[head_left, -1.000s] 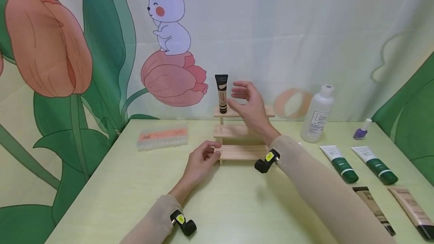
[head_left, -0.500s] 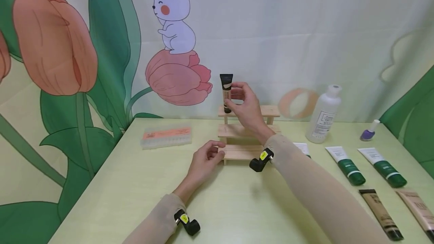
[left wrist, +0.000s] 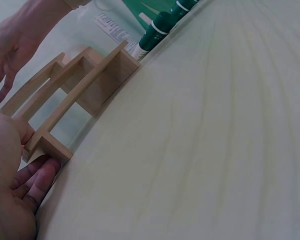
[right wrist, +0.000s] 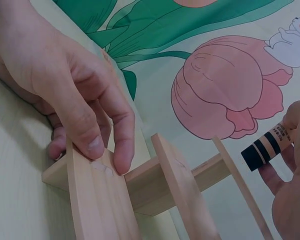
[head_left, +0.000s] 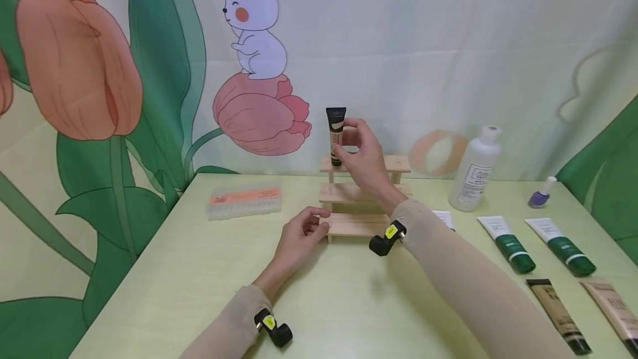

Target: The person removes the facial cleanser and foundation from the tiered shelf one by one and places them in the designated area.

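A small black-and-beige squeeze tube (head_left: 336, 122) stands cap-down over the left part of the top shelf of a three-step wooden stand (head_left: 356, 226). My right hand (head_left: 366, 162) pinches it between thumb and fingers from the right. In the right wrist view the tube's black cap (right wrist: 260, 155) is near the top shelf; contact cannot be told. My left hand (head_left: 296, 240) grips the left end of the lowest shelf. Its thumb and a finger lie on top of the board in the right wrist view, while other fingers bend beneath the shelf end (left wrist: 57, 147) in the left wrist view.
Left of the stand lies a clear flat case (head_left: 244, 202) with an orange label. To the right are a white bottle (head_left: 474, 173), a purple nail polish bottle (head_left: 540, 195), white-and-green tubes (head_left: 508, 245), a gold-brown tube (head_left: 558, 314) and a pink tube (head_left: 610, 312).
My right hand has moved from just beside the tube to pinching it. The tube has shifted slightly right along the top shelf. My left hand keeps its grip on the stand.
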Action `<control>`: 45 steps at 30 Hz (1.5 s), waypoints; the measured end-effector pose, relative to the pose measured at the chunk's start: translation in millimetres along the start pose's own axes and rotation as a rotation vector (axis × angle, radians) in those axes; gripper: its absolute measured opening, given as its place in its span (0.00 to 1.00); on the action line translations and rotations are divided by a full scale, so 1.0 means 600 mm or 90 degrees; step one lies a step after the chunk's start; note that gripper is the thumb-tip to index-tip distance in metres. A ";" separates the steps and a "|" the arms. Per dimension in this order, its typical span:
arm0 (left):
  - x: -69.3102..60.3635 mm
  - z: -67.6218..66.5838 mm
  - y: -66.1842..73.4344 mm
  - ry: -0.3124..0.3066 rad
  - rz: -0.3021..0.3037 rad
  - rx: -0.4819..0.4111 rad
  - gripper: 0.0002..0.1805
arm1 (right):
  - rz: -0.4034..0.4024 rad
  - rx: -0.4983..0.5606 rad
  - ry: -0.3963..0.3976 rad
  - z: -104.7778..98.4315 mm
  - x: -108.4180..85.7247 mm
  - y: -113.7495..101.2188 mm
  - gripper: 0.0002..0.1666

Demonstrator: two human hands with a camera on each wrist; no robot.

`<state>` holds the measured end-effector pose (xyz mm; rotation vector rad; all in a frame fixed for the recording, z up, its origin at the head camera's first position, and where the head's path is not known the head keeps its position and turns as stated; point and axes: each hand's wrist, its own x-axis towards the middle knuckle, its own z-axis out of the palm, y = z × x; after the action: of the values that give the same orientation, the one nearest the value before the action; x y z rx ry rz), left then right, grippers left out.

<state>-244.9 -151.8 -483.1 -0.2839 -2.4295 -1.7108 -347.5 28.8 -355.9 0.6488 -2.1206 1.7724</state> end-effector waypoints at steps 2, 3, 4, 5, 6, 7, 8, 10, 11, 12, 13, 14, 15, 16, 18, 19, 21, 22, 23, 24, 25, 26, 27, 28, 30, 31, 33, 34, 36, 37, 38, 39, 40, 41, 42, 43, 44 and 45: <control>0.000 -0.001 0.000 0.002 -0.001 0.002 0.11 | -0.011 0.003 0.008 -0.004 0.000 -0.004 0.29; 0.000 -0.002 0.000 0.002 -0.001 0.003 0.11 | -0.017 0.004 0.011 -0.006 0.000 -0.006 0.29; -0.001 -0.002 -0.001 0.003 -0.003 0.003 0.11 | -0.022 0.006 0.014 -0.009 0.000 -0.009 0.29; -0.001 -0.003 -0.001 0.003 -0.004 0.004 0.11 | -0.026 0.009 0.015 -0.012 0.000 -0.012 0.29; -0.001 -0.004 -0.001 0.003 -0.005 0.004 0.11 | -0.030 0.013 0.015 -0.015 -0.001 -0.014 0.30; -0.001 -0.004 -0.001 0.003 -0.005 0.003 0.11 | -0.033 0.017 0.015 -0.019 -0.002 -0.018 0.30; -0.002 -0.004 -0.002 0.003 -0.004 0.004 0.11 | -0.038 0.018 0.015 -0.024 -0.003 -0.020 0.30; -0.001 -0.003 -0.003 0.002 0.001 0.003 0.11 | -0.045 0.019 0.016 -0.036 -0.008 -0.025 0.29; -0.001 -0.002 -0.003 0.001 0.004 0.004 0.11 | -0.048 0.019 0.018 -0.043 -0.012 -0.026 0.29; -0.001 -0.002 -0.003 0.001 0.006 0.003 0.11 | -0.051 0.016 0.022 -0.051 -0.015 -0.028 0.29; 0.000 -0.001 -0.003 0.001 0.010 0.002 0.11 | -0.055 0.013 0.026 -0.059 -0.018 -0.029 0.29; 0.000 0.000 -0.003 0.000 0.014 0.001 0.11 | -0.059 0.010 0.033 -0.068 -0.022 -0.029 0.29; 0.001 0.001 -0.002 -0.002 0.016 -0.001 0.11 | -0.062 0.012 0.039 -0.077 -0.026 -0.030 0.29; 0.001 0.002 -0.002 -0.004 0.017 -0.003 0.11 | -0.066 0.015 0.044 -0.086 -0.030 -0.030 0.29; 0.001 0.003 -0.002 -0.007 0.018 -0.002 0.11 | -0.069 0.017 0.056 -0.104 -0.037 -0.032 0.29; 0.001 0.003 -0.002 -0.009 0.017 0.001 0.11 | -0.072 0.017 0.061 -0.112 -0.040 -0.034 0.29; 0.000 0.003 -0.003 -0.010 0.014 0.007 0.11 | -0.078 0.018 0.070 -0.128 -0.045 -0.038 0.29; 0.000 0.003 -0.003 -0.009 0.012 0.010 0.11 | -0.081 0.013 0.074 -0.135 -0.047 -0.040 0.29; 0.000 0.002 -0.004 -0.008 0.011 0.012 0.11 | -0.083 0.010 0.079 -0.142 -0.049 -0.042 0.29; -0.001 0.002 -0.003 -0.007 0.009 0.012 0.11 | -0.087 0.005 0.085 -0.148 -0.051 -0.045 0.29; -0.001 0.001 -0.003 -0.006 0.008 0.011 0.11 | -0.091 -0.002 0.092 -0.155 -0.053 -0.048 0.29; -0.001 0.001 -0.003 -0.006 0.008 0.010 0.11 | -0.094 -0.003 0.097 -0.162 -0.055 -0.051 0.29; -0.001 0.001 -0.003 -0.005 0.008 0.010 0.11 | -0.094 -0.004 0.102 -0.168 -0.057 -0.054 0.29; -0.001 0.001 -0.002 -0.004 0.008 0.009 0.11 | -0.094 -0.006 0.108 -0.174 -0.060 -0.056 0.29; -0.002 0.002 -0.002 -0.004 0.008 0.007 0.11 | -0.092 -0.013 0.120 -0.188 -0.067 -0.062 0.29; -0.001 0.002 -0.002 -0.004 0.008 0.006 0.11 | -0.091 -0.015 0.126 -0.194 -0.070 -0.065 0.29; -0.001 0.003 -0.002 -0.003 0.008 0.004 0.11 | -0.088 -0.022 0.136 -0.208 -0.078 -0.070 0.30; 0.000 0.003 -0.002 -0.003 0.007 0.003 0.11 | -0.085 -0.032 0.142 -0.215 -0.082 -0.073 0.30; 0.000 0.003 -0.002 -0.003 0.005 0.001 0.11 | -0.080 -0.049 0.153 -0.229 -0.092 -0.078 0.30; 0.000 0.003 -0.001 -0.001 0.003 0.002 0.11 | -0.078 -0.055 0.159 -0.237 -0.098 -0.079 0.30; 0.000 0.003 -0.001 0.000 0.002 0.002 0.11 | -0.076 -0.062 0.166 -0.244 -0.105 -0.081 0.30; 0.000 0.003 -0.001 0.000 0.001 0.003 0.11 | -0.071 -0.066 0.175 -0.251 -0.112 -0.082 0.30; 0.000 0.003 -0.001 0.001 0.000 0.003 0.11 | -0.065 -0.072 0.184 -0.258 -0.120 -0.083 0.30; 0.001 0.003 -0.001 0.001 0.000 0.003 0.11 | -0.061 -0.074 0.193 -0.265 -0.129 -0.084 0.30; 0.001 0.003 -0.002 0.001 0.000 0.004 0.11 | -0.055 -0.075 0.203 -0.271 -0.137 -0.084 0.30; 0.001 0.003 -0.001 0.000 0.000 0.004 0.11 | -0.049 -0.078 0.213 -0.277 -0.146 -0.085 0.31; 0.001 0.003 -0.001 -0.001 0.000 0.004 0.11 | -0.043 -0.076 0.223 -0.283 -0.155 -0.086 0.31; 0.001 0.003 -0.002 -0.001 0.000 0.004 0.11 | -0.034 -0.073 0.231 -0.288 -0.164 -0.086 0.31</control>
<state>-246.0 -150.4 -484.3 -0.2841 -2.4362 -1.7028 -246.5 205.4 -328.2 0.3198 -1.9199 1.5859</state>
